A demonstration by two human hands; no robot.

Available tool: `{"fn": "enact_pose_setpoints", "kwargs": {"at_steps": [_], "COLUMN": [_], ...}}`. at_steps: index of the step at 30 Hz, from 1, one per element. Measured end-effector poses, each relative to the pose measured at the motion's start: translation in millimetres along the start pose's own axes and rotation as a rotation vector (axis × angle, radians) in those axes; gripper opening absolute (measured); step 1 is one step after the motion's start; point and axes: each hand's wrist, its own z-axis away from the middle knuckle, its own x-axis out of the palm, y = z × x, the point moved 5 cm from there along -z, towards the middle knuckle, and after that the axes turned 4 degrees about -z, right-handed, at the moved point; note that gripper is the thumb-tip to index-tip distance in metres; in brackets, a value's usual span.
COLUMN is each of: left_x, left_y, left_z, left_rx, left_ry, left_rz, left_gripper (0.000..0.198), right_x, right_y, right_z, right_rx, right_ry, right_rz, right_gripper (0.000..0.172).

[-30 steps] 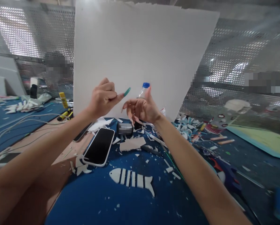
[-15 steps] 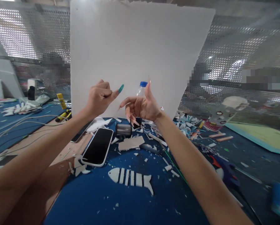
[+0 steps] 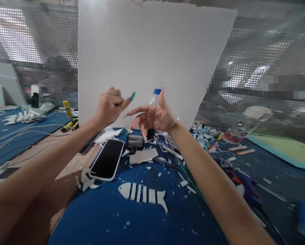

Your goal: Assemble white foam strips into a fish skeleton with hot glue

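My left hand (image 3: 110,105) is raised above the table, its fingers curled into a fist and its thumb stretched out to the right, showing a long green nail (image 3: 132,96). To its right my right hand (image 3: 155,119) hangs in the air, palm showing, fingers loosely spread and thumb up; it holds nothing. The two hands are apart. Behind the right hand stands a clear bottle (image 3: 154,99) with a blue cap, partly hidden. Below them, on the blue table surface (image 3: 96,217), lies a white fish shape (image 3: 142,194) cut into several separate pieces.
A phone (image 3: 108,160) lies left of centre, near a dark-and-clear cylinder (image 3: 135,141) and a white offcut (image 3: 143,156). A white board (image 3: 152,51) stands behind. Rightward are a glue gun (image 3: 245,189), a plastic cup (image 3: 248,124) and scattered scraps. Cables (image 3: 27,132) cross the left side.
My right hand's fingers have spread and reached further left toward my left thumb. My left hand stays in almost the same place. The things on the table have not moved.
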Motion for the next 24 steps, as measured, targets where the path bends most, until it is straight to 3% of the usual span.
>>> {"fn": "enact_pose_setpoints", "kwargs": {"at_steps": [18,20,24], "left_x": [-0.6,-0.4,0.7], "left_y": [0.0,0.7,5.2], "left_z": [0.2,-0.4,-1.3], "left_rx": [-0.036,-0.036,-0.044], "left_ry": [-0.025,-0.027,-0.070], "left_rz": [-0.005,0.005,0.051], "left_gripper": [0.060,0.061,0.060], "right_x": [4.1,2.1,-1.0], "right_y": [-1.2,-0.1,3.9], "right_z": [3.2,1.9,-0.5], "right_rx": [0.056,0.044,0.015], "right_ry": [0.077,0.141,0.253], "right_rz": [0.053,0.104,0.178], "right_gripper": [0.095,0.086,0.047]}}
